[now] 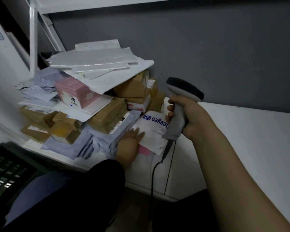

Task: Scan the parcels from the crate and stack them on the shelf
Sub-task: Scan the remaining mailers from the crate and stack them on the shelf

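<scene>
Head camera looks down on a white shelf (241,131), where the left hand (131,139) lies flat, grip released, straight fingers touching the edge of a white mailing bag (151,129) with blue print. The bag rests at the foot of a pile of boxes and bags (99,97). Right hand (186,114) hovers beside it, grip clenched round a grey scanner (182,91); a dark crate (7,168) sits lower left.

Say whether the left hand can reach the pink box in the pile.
Probably yes: the left hand holds nothing and the pink box has its near face bare, though white mailers overhang it.
</scene>
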